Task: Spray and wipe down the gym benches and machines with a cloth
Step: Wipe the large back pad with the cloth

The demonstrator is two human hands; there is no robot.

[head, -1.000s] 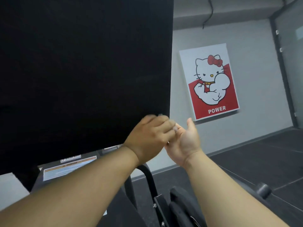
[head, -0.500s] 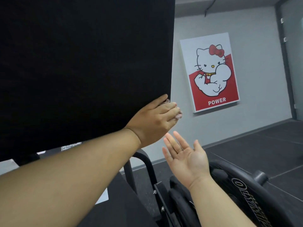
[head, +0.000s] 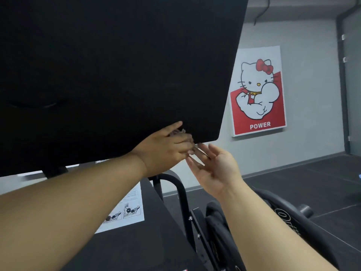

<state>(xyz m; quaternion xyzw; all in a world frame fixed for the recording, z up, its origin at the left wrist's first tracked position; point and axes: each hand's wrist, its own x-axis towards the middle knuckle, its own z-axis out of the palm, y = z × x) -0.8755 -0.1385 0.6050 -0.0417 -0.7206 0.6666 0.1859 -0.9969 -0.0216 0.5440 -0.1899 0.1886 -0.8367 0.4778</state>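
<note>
- Left forearm [head: 78,202]: bare along all its visible length; broad and smooth, tapering towards the wrist.
- Left hand [head: 166,149]: bare; shown from the back, with a rounded back of the hand and a row of knuckles over short fingers.
- Right forearm [head: 273,227]: bare along all its visible length; narrower at the wrist, where fine creases cross the inner side.
- Right hand [head: 216,169]: bare; shown from the palm side, with a fleshy thumb base, soft palm lines and slender fingers [head: 205,154], slightly blurred at the tips.
</note>
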